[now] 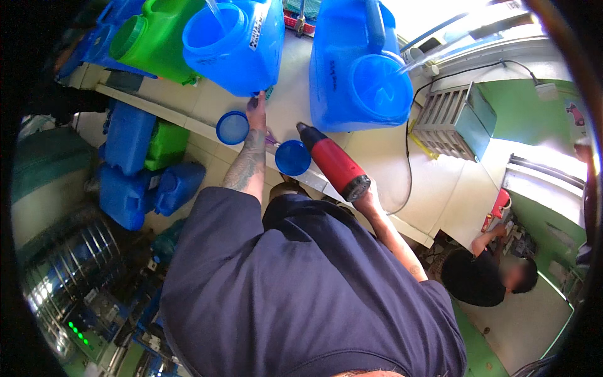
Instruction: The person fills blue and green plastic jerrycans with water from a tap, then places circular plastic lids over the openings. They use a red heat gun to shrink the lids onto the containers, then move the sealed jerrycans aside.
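My right hand grips a red heat gun with a black nozzle, which points up and left across the counter. My left hand reaches to the lower front of a blue plastic water container; its fingers are at a small dark fitting there, and their grip is partly hidden. Water runs into this container's open mouth. Another blue water container, at the right, also takes a stream of water. Two round blue lids lie near the counter's front edge, with purple-handled scissors between them.
A green container stands at the left end of the tiled counter. Several blue and green containers are stacked below. A black cable crosses the counter near a slatted grey box. Another person works at the right.
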Tool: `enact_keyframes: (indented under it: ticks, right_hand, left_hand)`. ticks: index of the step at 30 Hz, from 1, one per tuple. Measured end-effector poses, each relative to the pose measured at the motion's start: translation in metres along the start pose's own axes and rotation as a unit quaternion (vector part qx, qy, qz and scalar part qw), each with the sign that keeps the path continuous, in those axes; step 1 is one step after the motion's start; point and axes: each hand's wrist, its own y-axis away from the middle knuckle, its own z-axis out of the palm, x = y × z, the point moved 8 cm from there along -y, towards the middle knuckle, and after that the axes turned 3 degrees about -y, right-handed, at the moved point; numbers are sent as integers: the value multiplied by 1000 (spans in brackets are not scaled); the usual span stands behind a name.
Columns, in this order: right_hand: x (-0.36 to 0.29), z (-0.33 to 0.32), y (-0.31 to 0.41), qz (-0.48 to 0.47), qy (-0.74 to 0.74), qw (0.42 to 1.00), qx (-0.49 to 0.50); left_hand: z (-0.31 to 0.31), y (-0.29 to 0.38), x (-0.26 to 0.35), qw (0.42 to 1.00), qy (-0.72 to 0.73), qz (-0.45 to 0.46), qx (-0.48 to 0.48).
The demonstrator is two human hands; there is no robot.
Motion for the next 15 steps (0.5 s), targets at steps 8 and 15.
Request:
enact_keyframes:
  ticks: [8,15]
  right_hand:
    - [-83,35,-87,-44,-13,995,84]
    - [-90,44,-109,-30,-33,996,75]
  left_hand:
    - [18,-4,13,972,232,-20,-21]
    - [22,-33,-18,987,93,-109,-70]
